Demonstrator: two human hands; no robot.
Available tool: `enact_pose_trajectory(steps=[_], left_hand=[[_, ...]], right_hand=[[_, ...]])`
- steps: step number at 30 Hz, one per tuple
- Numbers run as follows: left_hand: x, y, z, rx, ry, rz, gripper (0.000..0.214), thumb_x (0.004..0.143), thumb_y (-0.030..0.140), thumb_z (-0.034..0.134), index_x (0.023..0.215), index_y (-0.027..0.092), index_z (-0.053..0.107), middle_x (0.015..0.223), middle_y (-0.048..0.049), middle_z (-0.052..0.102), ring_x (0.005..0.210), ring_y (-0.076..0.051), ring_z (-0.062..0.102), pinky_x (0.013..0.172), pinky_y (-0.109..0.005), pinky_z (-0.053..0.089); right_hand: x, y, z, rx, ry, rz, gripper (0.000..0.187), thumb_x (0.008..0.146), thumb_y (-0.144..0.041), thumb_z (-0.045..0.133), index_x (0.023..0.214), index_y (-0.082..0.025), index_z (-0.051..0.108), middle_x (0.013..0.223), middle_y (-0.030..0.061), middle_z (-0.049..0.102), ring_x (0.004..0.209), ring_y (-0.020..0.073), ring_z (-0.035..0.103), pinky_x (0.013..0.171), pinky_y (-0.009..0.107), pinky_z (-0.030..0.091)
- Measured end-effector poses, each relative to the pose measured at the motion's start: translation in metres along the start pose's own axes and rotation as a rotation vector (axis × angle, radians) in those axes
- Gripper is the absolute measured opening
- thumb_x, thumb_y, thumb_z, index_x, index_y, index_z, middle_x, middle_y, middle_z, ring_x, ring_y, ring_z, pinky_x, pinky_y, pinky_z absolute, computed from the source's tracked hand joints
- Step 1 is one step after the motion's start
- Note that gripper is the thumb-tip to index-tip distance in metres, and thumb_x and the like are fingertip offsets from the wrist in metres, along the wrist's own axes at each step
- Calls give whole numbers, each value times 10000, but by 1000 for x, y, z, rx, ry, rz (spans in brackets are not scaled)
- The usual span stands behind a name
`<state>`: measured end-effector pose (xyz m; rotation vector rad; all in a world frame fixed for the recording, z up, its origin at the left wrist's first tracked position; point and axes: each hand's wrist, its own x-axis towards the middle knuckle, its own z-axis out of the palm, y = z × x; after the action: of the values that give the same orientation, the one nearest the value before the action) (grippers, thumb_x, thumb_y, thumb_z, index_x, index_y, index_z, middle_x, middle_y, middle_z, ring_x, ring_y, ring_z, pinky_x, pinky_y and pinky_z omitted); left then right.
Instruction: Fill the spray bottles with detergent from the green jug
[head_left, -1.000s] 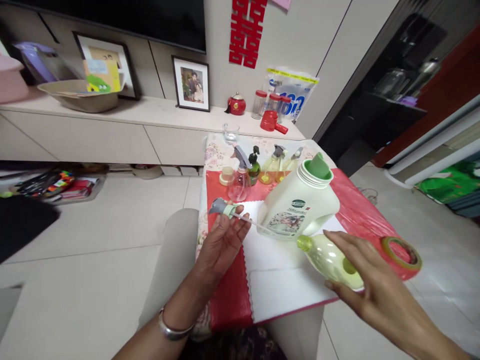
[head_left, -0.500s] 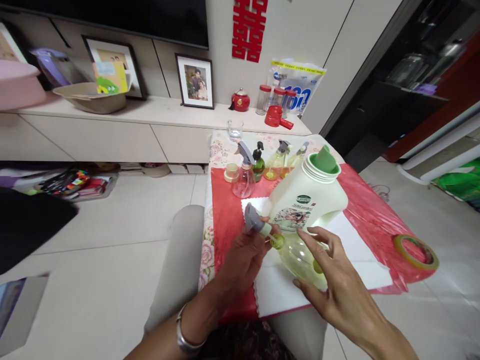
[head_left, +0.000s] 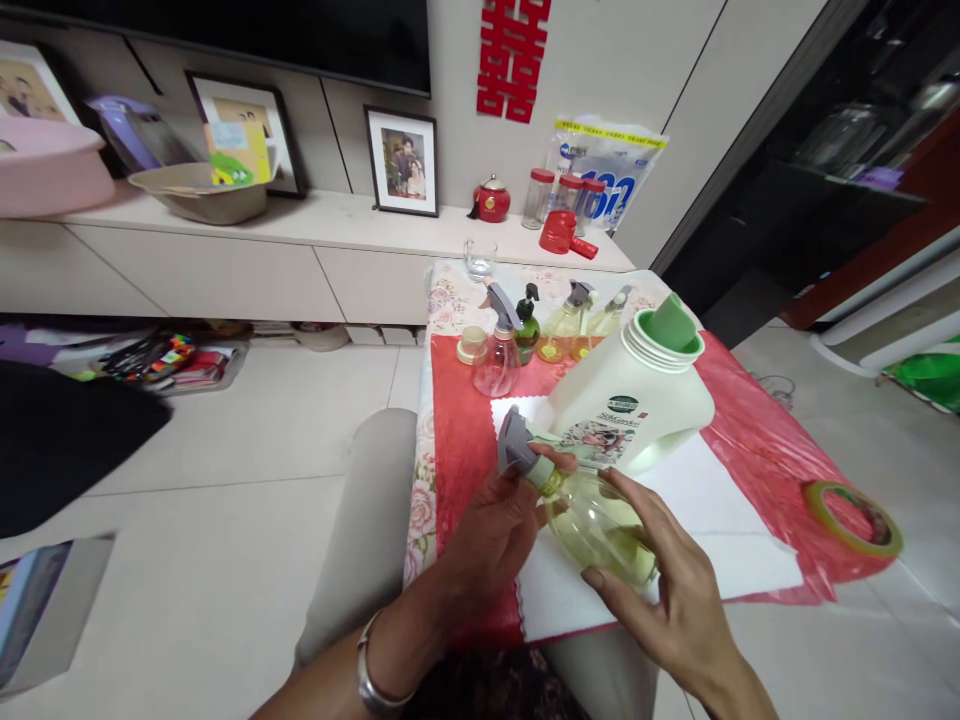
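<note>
My left hand (head_left: 499,525) grips a grey spray head (head_left: 517,445), its collar against the neck of a yellow-green clear spray bottle (head_left: 592,515). Around the bottle's body curves my right hand (head_left: 667,560), thumb below and fingers above, holding it tilted with the neck to the left. Whether the collar is threaded on, I cannot tell. Just behind the hands stands a large cream detergent jug (head_left: 622,400) with a green cap piece (head_left: 671,322) in its mouth. Beneath the bottle lies a white cloth (head_left: 675,530).
A pink spray bottle (head_left: 497,360), a cream cap (head_left: 472,345), a green pump bottle (head_left: 528,325) and a yellow spray bottle (head_left: 559,325) stand behind the jug. A tape roll (head_left: 855,518) lies right on the red sheet (head_left: 787,455). A glass cup (head_left: 480,258) sits at the back.
The spray head has come down onto the bottle's neck; its tube, visible at the neck before, is now inside. My right hand has closed further around the bottle. The view has shifted slightly.
</note>
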<state>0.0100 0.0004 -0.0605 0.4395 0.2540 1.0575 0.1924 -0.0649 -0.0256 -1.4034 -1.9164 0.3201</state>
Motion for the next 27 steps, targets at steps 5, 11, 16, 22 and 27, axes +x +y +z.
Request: enact_pose_trajectory(steps=[5,11,16,22,27], left_hand=[[0,4,-1,46,4,-26,304,860,326,788,1136,222,712,1191,-80,727,1317,-310,558,1105,-473,423],[2,6,1,33,-17,-43,313,803,339,844,1065,211,731,1057,-58,757,1263,-312,618,1152,-507,397],[8,9,-1,0,90,42,300,796,285,846,1057,218,712,1038,-19,745,1161,-266,682,1142,-473,423],[11,14,-6,-32,184,80,304,802,244,838,1071,204,701,1075,-30,750,1132,-235,697,1118,-429,454],[11,10,-3,-43,164,74,338,769,261,870,1061,184,717,1069,-51,765,1181,-258,677,1143,-439,437]], right_hand=[[-8,16,-3,302,-67,240,591,905,-432,655,1468,-321,516,1433,83,571,1313,295,560,1051,449,523],[-3,17,8,995,-127,727,623,913,-620,540,1413,-252,589,1479,138,529,1303,326,571,1066,514,488],[-6,5,21,1147,-69,766,752,914,-724,418,1519,-280,462,1495,165,504,1259,349,603,966,558,545],[-24,-4,36,853,102,500,865,855,-449,710,1595,-396,265,1663,76,233,1460,357,384,1010,533,551],[-41,6,55,655,342,475,619,976,-378,532,1566,-367,342,1633,89,306,1490,348,333,1096,593,469]])
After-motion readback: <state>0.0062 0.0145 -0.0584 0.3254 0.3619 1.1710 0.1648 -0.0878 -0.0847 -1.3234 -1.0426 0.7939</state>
